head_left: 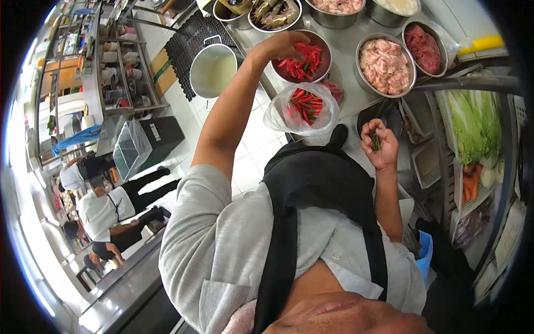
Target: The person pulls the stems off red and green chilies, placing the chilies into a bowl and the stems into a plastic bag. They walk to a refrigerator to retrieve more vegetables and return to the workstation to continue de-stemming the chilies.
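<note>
My left hand (286,45) reaches over a metal bowl (329,51) of red chilies (303,65); its fingers point down and look apart, and I see nothing clearly held in them. Nearer to me, a clear plastic bag (272,118) stands with its mouth wide, more red chilies with green stems (306,106) inside. Off to the right, my right hand (384,146) is palm up, fingers curled around a small bunch of green chili stems (376,140). Behind the bag, part of another bag of red chilies (334,91) shows.
Bowls of raw pale meat (387,67), darker red meat (425,49) and prawns (276,12) share the steel table (347,61). A large pot (213,72) of cloudy liquid stands left. Lettuce (474,119) and carrots (471,182) sit right. Other people (105,209) are far left.
</note>
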